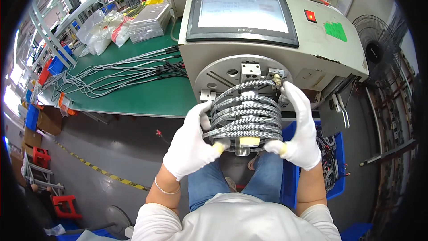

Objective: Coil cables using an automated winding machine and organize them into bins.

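The coil of braided grey cable (246,114) sits wound on the round plate (214,78) at the front of the machine (312,49), right between both hands. The left hand (192,145) and right hand (301,129) have their fingers curled around its two sides, equally close.

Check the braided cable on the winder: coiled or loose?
Coiled: the braided cable lies in stacked loops on the round plate, both gloved hands gripping its sides.

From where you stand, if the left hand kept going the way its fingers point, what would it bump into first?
The left hand points up and inward, already against the coiled braided cable. Straight on, it would likely meet that coil first, then the round winding plate behind it; depth is hard to judge.
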Available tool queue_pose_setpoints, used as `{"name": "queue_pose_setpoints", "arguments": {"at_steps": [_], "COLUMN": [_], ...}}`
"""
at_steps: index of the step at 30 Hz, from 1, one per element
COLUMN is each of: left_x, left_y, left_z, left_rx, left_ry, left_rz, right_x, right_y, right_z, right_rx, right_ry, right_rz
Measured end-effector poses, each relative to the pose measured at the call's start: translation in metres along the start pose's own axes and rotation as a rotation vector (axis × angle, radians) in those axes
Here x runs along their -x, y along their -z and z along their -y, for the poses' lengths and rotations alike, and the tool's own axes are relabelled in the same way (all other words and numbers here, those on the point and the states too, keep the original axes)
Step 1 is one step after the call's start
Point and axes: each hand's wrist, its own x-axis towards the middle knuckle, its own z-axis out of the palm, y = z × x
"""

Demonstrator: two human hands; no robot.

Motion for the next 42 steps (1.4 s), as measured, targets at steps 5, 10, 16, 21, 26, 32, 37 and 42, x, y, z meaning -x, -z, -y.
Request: {"name": "queue_pose_setpoints", "arguments": {"at_steps": [5,10,16,21,26,32,37,42], "left_x": [-0.015,0.001,0.055,0.080,0.078,0.053,0.058,0.058], "left_y": [-0.013,-0.014,-0.027,-0.039,-0.069,-0.072,-0.089,-0.115], "left_z": [0.000,0.004,0.028,0.033,0.024,0.039,0.044,0.058], "left_rx": [-0.086,-0.188,-0.133,0.028,-0.252,0.099,0.600,0.022], "left_ry": [-0.048,-0.223,-0.676,-0.332,-0.024,0.133,0.690,0.065], "left_rz": [-0.159,-0.266,-0.353,0.022,0.331,0.408,0.553,0.323], "right_x": [-0.003,0.013,0.080,0.096,0.102,0.120,0.113,0.109], "right_y": [-0.023,-0.030,-0.023,-0.028,-0.045,-0.030,-0.028,-0.027], "right_z": [-0.006,0.002,0.033,0.026,0.023,0.013,-0.002,0.006], "right_rx": [-0.233,-0.155,-0.248,-0.078,-0.073,-0.454,-0.154,-0.436], "right_ry": [-0.119,0.010,0.455,0.007,-0.257,-0.872,-0.711,-1.075], "right_rz": [-0.086,-0.125,0.289,0.338,0.517,0.253,0.304,0.614]}}
